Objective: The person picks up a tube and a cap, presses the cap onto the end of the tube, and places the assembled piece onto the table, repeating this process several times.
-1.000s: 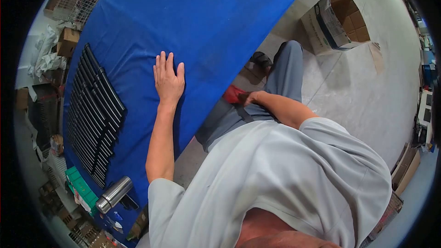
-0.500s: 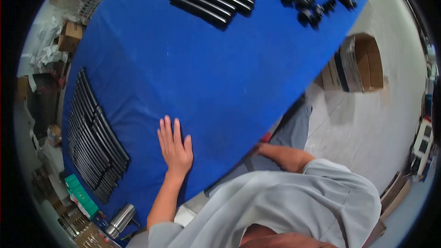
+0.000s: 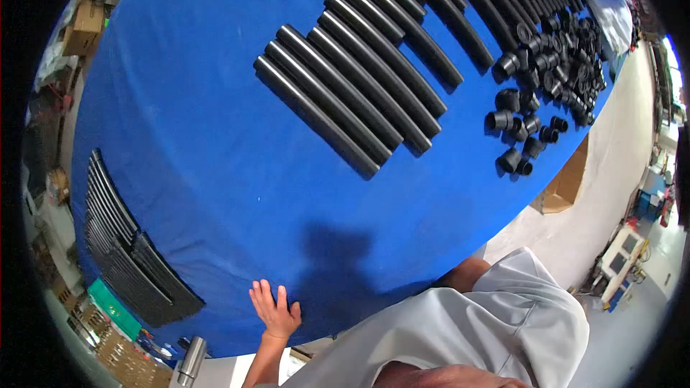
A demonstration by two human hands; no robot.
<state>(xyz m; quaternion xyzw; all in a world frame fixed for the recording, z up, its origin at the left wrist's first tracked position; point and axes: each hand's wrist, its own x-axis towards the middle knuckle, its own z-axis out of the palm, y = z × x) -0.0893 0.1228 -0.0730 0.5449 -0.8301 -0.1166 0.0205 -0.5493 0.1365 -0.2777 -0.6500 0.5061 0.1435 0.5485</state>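
My left hand lies flat on the blue cloth near the table's front edge, fingers spread and holding nothing. Of my right arm only a bit of forearm shows beside the grey sleeve; the hand itself is hidden at the table edge. Ahead, thick black tubes lie side by side in staggered rows. To their right is a heap of short black pipe fittings, a few lying loose from it. Thin black rods are bunched at the left.
A green box and a metal cylinder sit at the lower left corner of the table. An open cardboard box stands on the floor past the right edge. Shelves and cartons line the far left.
The view has shifted, bringing more tubes and fittings in. My left hand stays flat on the cloth, now lower in view. My right hand, partly visible at the table edge before, is out of sight.
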